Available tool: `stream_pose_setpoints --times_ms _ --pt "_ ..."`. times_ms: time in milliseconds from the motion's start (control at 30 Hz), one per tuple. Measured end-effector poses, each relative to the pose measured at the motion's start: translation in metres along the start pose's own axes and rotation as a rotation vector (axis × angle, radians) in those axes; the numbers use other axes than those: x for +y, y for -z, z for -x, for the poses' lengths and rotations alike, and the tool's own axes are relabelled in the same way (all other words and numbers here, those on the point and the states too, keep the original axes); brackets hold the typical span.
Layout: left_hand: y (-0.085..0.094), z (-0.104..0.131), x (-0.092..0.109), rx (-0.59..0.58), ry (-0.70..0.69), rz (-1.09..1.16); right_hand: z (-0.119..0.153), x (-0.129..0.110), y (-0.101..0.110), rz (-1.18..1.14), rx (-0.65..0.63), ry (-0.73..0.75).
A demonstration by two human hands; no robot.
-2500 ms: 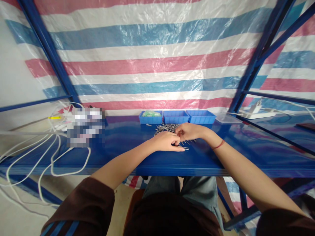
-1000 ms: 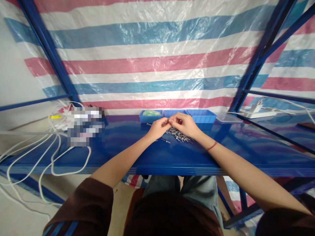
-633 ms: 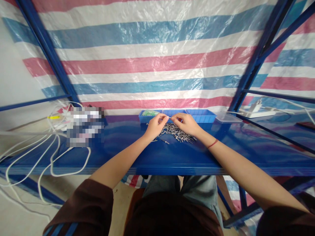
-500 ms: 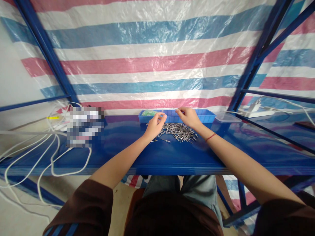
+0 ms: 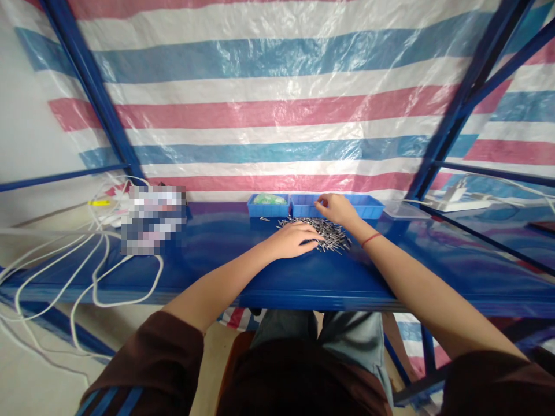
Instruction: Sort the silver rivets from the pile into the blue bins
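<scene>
Blue table below; slim silvery pins lie jumbled.

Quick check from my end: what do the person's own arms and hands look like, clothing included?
The left hand and right hand are ungloved. The left sleeve and right sleeve are dark brown, leaving the forearms bare; blue stripes mark the left. A thin red band circles the right wrist.

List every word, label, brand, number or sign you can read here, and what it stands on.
No readable text anywhere.
Blue bins and metal pins: no lettering I can make out.
White power strip: too small to tell.
Pixelated patch at left: blurred, unreadable.
</scene>
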State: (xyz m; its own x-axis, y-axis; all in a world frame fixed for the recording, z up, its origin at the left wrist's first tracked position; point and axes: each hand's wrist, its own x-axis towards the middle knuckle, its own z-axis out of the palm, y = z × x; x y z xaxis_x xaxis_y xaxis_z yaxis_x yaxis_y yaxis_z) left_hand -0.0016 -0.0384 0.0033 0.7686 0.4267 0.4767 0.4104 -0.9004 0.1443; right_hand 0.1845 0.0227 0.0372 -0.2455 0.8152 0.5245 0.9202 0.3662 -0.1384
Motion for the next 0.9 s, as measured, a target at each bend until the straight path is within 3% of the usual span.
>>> stream_pose_setpoints --times_ms 167,433,633,900 --pt "-0.011 -0.004 0.000 -0.070 -0.018 -0.166 0.003 -0.008 -0.002 -0.046 -0.050 0.101" --pt "0.003 -0.004 0.003 -0.092 0.032 -0.243 0.015 -0.030 -0.001 -0.112 -0.056 0.195" --pt "0.006 -0.004 0.008 -0.028 0.114 -0.197 0.018 -0.036 0.000 -0.131 -0.074 0.201" --pt "0.009 -0.003 0.001 -0.049 0.229 -0.153 0.017 -0.035 -0.003 -0.136 -0.095 0.229"
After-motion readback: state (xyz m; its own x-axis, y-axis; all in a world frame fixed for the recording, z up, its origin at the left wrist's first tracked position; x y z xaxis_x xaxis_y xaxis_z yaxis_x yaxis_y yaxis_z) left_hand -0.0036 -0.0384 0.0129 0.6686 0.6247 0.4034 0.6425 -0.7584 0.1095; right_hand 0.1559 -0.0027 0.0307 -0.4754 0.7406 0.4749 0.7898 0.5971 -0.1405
